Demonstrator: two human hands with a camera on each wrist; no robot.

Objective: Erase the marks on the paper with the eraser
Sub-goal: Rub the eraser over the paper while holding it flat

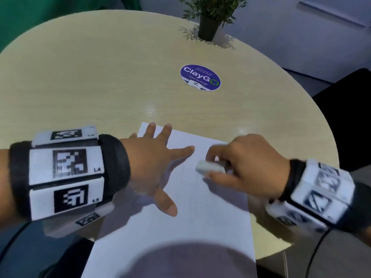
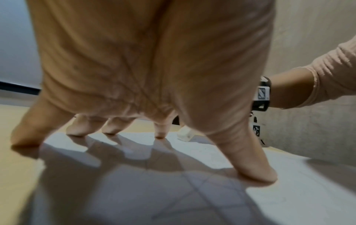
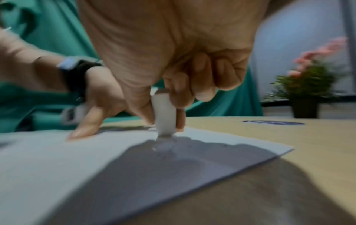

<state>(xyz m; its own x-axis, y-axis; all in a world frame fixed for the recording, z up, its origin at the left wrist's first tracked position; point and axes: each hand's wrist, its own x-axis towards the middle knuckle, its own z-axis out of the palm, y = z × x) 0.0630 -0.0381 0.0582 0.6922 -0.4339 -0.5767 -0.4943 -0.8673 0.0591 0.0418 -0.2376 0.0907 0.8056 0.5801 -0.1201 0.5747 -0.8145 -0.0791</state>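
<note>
Two hands are working: left hand (image 1: 149, 167) spreading flat, pinning the thin, floppy paper (image 1: 180, 227); right hand (image 1: 249, 165) pinching the small, soft-looking eraser (image 1: 209, 167) by its sides.

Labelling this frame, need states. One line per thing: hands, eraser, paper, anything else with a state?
left hand: fingers spread straight, pressing the paper flat
right hand: grip pinches the eraser between thumb and fingers
eraser: held, lower end on the paper
paper: flat on the table, faint pencil lines left on it
table: bears the paper
potted plant: upright, at the far edge
</note>
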